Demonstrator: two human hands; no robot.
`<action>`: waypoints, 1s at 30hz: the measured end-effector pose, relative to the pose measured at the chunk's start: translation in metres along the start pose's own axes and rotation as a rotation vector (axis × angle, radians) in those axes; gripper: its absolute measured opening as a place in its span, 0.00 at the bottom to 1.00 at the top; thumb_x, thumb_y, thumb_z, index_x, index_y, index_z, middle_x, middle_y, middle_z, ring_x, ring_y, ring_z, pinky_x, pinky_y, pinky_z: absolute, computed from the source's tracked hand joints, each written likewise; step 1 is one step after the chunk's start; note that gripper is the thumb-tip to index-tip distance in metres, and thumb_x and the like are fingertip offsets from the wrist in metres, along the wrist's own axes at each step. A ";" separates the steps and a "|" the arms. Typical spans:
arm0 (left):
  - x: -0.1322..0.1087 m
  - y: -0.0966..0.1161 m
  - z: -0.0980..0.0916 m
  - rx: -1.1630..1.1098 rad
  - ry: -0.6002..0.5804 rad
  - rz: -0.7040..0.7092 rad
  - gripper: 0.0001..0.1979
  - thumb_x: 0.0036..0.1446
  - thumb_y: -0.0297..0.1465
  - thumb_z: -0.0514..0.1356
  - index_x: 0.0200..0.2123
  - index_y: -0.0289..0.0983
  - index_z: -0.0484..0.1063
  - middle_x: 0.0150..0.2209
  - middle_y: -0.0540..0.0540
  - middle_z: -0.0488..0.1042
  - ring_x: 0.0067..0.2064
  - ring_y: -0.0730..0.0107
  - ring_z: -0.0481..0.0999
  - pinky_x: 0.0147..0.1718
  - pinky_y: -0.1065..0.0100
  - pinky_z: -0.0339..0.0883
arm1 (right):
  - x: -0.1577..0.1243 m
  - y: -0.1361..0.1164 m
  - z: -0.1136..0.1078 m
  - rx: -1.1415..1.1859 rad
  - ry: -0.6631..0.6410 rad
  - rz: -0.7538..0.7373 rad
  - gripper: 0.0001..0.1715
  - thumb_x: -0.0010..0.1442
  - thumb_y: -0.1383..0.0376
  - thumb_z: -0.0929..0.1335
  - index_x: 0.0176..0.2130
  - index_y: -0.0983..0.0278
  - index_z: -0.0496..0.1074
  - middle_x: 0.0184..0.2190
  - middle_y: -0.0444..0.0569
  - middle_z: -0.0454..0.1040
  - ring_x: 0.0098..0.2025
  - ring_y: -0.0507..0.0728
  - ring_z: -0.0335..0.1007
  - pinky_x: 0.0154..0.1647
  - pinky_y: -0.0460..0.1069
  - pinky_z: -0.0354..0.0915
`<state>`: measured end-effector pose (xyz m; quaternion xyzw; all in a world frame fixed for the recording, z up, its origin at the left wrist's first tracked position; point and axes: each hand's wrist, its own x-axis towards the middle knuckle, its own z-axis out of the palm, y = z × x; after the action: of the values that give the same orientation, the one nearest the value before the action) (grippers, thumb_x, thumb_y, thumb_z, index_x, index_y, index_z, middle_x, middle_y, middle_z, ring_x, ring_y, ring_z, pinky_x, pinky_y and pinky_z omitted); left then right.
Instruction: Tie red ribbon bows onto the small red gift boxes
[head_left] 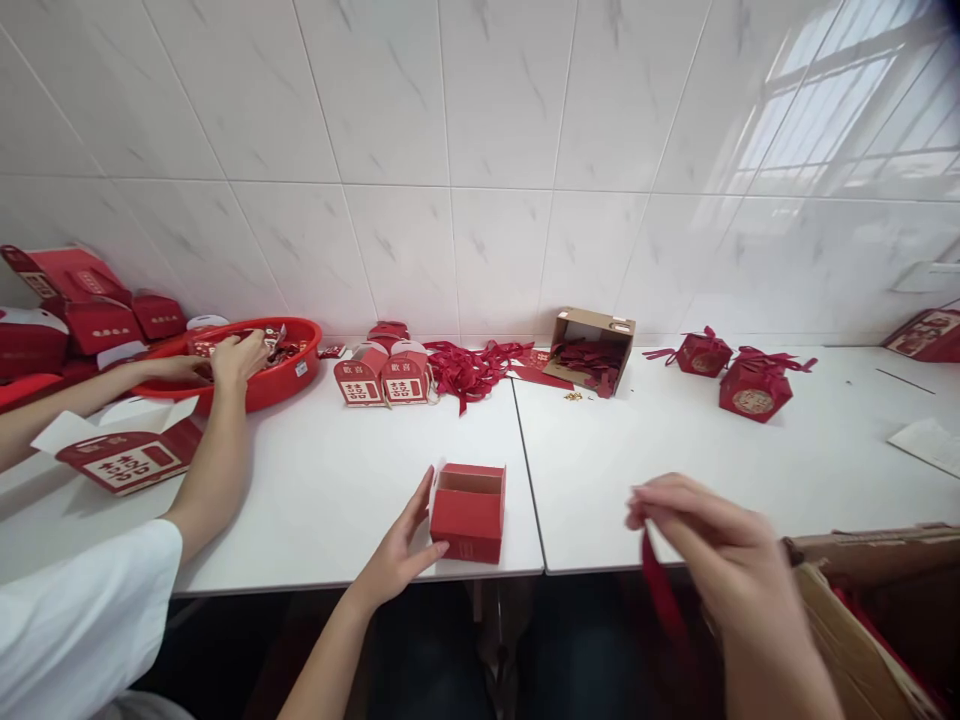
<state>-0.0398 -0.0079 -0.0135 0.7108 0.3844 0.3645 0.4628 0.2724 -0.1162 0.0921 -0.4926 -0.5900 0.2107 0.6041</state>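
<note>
A small red gift box [469, 522] stands on the white table near its front edge, its top partly open. My left hand [401, 548] grips its left side, the thumb at the lower front corner and the fingers along the side. To the right, my right hand [694, 530] is raised by the table's front edge, somewhat blurred. Its fingertips pinch a dark red ribbon [661, 590], which hangs down past the edge. Beyond the box lies a heap of red ribbons [472, 368], beside two red-and-white boxes [382, 378] with double-happiness marks.
A co-worker's hands [238, 358] reach into a red basin [281, 385] at left, behind an open box [135, 450]. A cardboard box [592, 345] holds ribbon pieces. Ribbon-tied boxes [756, 385] stand back right. A large carton [847, 600] is front right.
</note>
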 end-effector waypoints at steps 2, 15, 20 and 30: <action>-0.001 0.015 0.013 0.067 0.183 0.076 0.31 0.59 0.34 0.55 0.64 0.44 0.48 0.65 0.40 0.52 0.65 0.55 0.53 0.60 0.53 0.55 | 0.005 0.019 0.020 0.116 -0.152 0.144 0.08 0.59 0.63 0.68 0.39 0.60 0.76 0.29 0.49 0.74 0.30 0.55 0.72 0.30 0.49 0.69; 0.013 0.042 0.082 0.866 0.263 0.338 0.37 0.58 0.38 0.56 0.65 0.35 0.42 0.62 0.35 0.58 0.64 0.50 0.54 0.59 0.46 0.54 | 0.008 0.061 0.080 0.457 -0.249 0.475 0.17 0.56 0.55 0.69 0.34 0.60 0.59 0.23 0.40 0.70 0.27 0.51 0.69 0.30 0.47 0.66; 0.010 0.032 0.080 0.901 0.248 0.363 0.27 0.61 0.32 0.53 0.62 0.35 0.52 0.57 0.38 0.67 0.59 0.56 0.65 0.56 0.52 0.60 | 0.007 0.066 0.093 0.422 -0.288 0.483 0.17 0.56 0.55 0.69 0.34 0.60 0.57 0.22 0.39 0.68 0.26 0.52 0.69 0.30 0.48 0.66; 0.005 0.041 0.068 0.817 0.102 0.370 0.24 0.59 0.28 0.52 0.60 0.39 0.58 0.57 0.44 0.69 0.59 0.58 0.65 0.56 0.54 0.62 | 0.011 0.057 0.100 0.387 -0.318 0.426 0.15 0.57 0.56 0.67 0.34 0.61 0.58 0.21 0.38 0.67 0.24 0.51 0.66 0.29 0.48 0.64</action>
<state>0.0307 -0.0406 0.0051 0.8730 0.3857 0.2941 0.0518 0.2009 -0.0480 0.0318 -0.4419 -0.5097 0.5147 0.5291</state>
